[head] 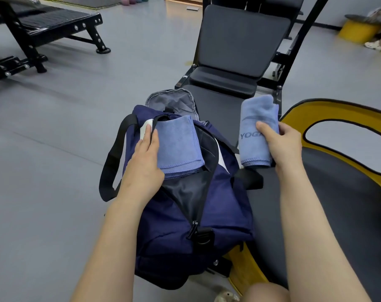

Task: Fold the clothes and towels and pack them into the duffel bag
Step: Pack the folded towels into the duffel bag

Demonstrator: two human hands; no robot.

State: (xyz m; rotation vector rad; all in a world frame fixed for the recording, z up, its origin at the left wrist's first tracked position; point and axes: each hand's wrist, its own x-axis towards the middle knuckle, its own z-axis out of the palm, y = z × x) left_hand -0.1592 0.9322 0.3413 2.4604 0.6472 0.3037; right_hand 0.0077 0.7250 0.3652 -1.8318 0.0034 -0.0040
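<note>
A navy duffel bag (pixel 220 205) lies unzipped on the edge of a black bench, its grey-lined end flap (pixel 170 101) turned up. A folded blue towel (pixel 176 144) sits in the bag's opening. My left hand (pixel 144 162) rests on the towel's left edge with straight fingers, touching the zipper rim. To the right, my right hand (pixel 283 142) grips a second folded blue towel (pixel 256 129) printed with "YOGA", held upright over the bench beside the bag.
The black padded bench (pixel 239 40) runs away from me with its backrest raised. A black and yellow curved seat (pixel 337 171) lies at right. Another black bench (pixel 50 25) stands at far left on the grey floor. The bag's black strap (pixel 113 162) hangs off its left side.
</note>
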